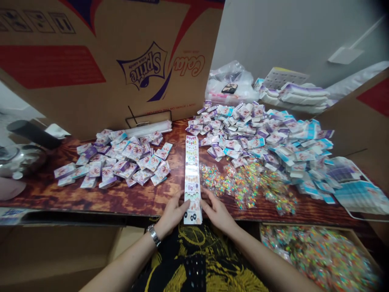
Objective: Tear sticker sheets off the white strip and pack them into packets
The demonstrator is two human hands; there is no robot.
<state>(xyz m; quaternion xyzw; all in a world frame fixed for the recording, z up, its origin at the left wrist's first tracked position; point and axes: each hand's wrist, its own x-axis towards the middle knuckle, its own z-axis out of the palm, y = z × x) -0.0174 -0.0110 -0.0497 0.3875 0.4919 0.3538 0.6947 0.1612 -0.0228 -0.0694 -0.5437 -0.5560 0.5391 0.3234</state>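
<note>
A long, narrow stack of printed paper strips (192, 162) lies lengthwise away from me, its near end at the table's front edge. My left hand (174, 210) grips the near end from the left, thumb on top. From the right, my right hand (216, 210) holds the same end, its thumb along the side. The fingers under the stack are hidden. Rows of small coloured pictures run along the top strip. Right of the stack lie small clear bags of colourful candy (243, 182). To its left is a pile of small printed boxes (121, 158).
A larger heap of small boxes (258, 129) covers the right side of the table. Behind stands a big cardboard carton (106, 61). An open box of candy bags (322, 255) sits below the right edge. A metal kettle (24, 160) stands far left.
</note>
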